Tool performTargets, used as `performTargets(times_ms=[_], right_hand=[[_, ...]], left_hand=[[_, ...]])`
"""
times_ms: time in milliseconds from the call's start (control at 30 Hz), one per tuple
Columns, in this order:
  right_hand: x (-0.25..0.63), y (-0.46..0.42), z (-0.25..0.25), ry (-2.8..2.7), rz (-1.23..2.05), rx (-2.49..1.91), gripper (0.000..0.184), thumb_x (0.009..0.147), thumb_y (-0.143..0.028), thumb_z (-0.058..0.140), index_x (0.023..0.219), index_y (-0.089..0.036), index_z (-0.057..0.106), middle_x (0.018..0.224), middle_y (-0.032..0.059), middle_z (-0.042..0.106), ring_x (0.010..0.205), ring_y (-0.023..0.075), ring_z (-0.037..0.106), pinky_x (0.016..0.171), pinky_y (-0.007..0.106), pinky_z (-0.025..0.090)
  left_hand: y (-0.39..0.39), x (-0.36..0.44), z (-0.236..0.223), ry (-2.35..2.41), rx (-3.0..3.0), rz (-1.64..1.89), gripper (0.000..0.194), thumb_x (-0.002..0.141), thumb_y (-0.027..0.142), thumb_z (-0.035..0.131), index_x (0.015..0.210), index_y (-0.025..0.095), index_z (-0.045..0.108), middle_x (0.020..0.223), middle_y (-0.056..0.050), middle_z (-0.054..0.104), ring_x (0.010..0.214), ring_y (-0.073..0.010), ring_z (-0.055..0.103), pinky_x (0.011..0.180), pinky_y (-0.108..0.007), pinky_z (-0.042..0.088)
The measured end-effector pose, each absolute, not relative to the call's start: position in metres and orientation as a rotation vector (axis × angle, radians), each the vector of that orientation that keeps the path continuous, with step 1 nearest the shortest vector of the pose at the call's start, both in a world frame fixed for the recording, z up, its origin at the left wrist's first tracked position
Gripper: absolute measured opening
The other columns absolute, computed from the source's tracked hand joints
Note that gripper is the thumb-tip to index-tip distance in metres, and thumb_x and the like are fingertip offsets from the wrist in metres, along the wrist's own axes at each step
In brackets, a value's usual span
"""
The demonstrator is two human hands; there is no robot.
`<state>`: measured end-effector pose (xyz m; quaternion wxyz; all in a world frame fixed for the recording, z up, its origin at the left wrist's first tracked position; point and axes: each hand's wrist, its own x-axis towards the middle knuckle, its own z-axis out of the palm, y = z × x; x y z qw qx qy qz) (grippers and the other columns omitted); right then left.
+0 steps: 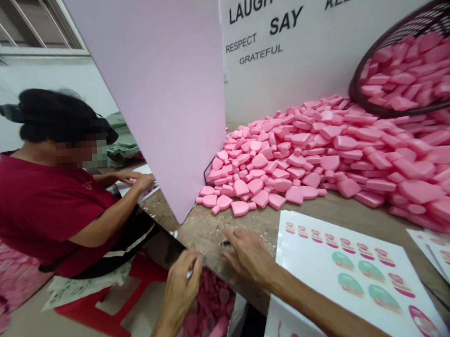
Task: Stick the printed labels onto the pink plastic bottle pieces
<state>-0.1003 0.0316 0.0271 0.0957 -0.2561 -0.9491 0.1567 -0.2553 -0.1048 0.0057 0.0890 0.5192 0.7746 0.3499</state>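
the left hand is nearest, fingers curled in and nearly closed, thumb pressed toward them, with a small pale sliver showing between them; i cannot tell whether it is gripped. the right hand lies palm down on the worn wooden bench, fingers spread wide, with a small dark object just beside the fingertips; it holds nothing that i can see. both forearms reach up from the bottom of the view, the left one past the bench edge. below that edge, a bag of pink pieces sits under the left hand.

to the right lie two printed sheets, the nearer showing four green domes among rows of small pink labels. beyond them, hundreds of pink foam hearts spill in one heap, too many to count, from a tilted woven basket. a lilac board stands upright on the bench; past it, a co-worker in a red shirt sits on a red stool, both hands on a paper sheet.
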Motion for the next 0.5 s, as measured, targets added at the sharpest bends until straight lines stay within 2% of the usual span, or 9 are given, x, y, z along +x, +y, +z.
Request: performTargets(times_ms=[67, 133, 267, 367, 500], right_hand=[[-0.113, 0.066, 0.025, -2.789, 0.228, -0.697, 0.050, 0.088, -0.030, 0.045, 0.136, -0.019, 0.039, 0.120, 0.0171, 0.054, 0.111, 0.0322, 0.047, 0.092, 0.047, 0.034], [-0.125, 0.098, 0.020, -2.818, 0.037, -0.558, 0.050, 0.087, -0.029, 0.047, 0.136, -0.019, 0.039, 0.123, 0.0173, 0.051, 0.114, 0.0322, 0.043, 0.095, 0.049, 0.030], [-0.135, 0.155, 0.007, -2.812, -0.085, -0.613, 0.048, 0.087, -0.034, 0.048, 0.130, -0.014, 0.044, 0.119, 0.0168, 0.053, 0.112, 0.0295, 0.041, 0.099, 0.049, 0.025], [-0.120, 0.191, 0.002, -2.785, -0.138, -0.710, 0.042, 0.085, -0.033, 0.048, 0.121, -0.012, 0.052, 0.117, 0.0171, 0.053, 0.111, 0.0294, 0.040, 0.100, 0.049, 0.022], [-0.082, 0.223, 0.002, -2.748, -0.179, -0.821, 0.031, 0.082, -0.031, 0.049, 0.103, -0.011, 0.061, 0.107, 0.0164, 0.057, 0.106, 0.0294, 0.042, 0.099, 0.049, 0.021]], left_hand=[[-0.039, -0.270, 0.007, 2.451, 1.499, 1.204, 0.036, 0.090, 0.036, 0.038, 0.115, 0.019, 0.058, 0.124, -0.011, 0.059, 0.120, -0.0242, 0.051, 0.104, -0.041, 0.038], [0.022, -0.284, -0.001, 2.499, 1.436, 1.260, 0.045, 0.089, 0.035, 0.038, 0.126, 0.012, 0.049, 0.138, -0.017, 0.047, 0.132, -0.0280, 0.037, 0.109, -0.047, 0.028], [0.111, -0.290, -0.019, 2.541, 1.288, 1.344, 0.048, 0.090, 0.034, 0.034, 0.128, 0.007, 0.046, 0.140, -0.026, 0.040, 0.136, -0.0345, 0.029, 0.108, -0.058, 0.019], [0.153, -0.275, -0.021, 2.511, 1.239, 1.406, 0.049, 0.091, 0.038, 0.033, 0.127, 0.008, 0.046, 0.141, -0.026, 0.038, 0.136, -0.0350, 0.028, 0.107, -0.058, 0.018], [0.196, -0.236, -0.010, 2.459, 1.141, 1.488, 0.057, 0.093, 0.044, 0.021, 0.136, 0.007, 0.034, 0.145, -0.027, 0.029, 0.138, -0.0368, 0.020, 0.106, -0.062, 0.015]])
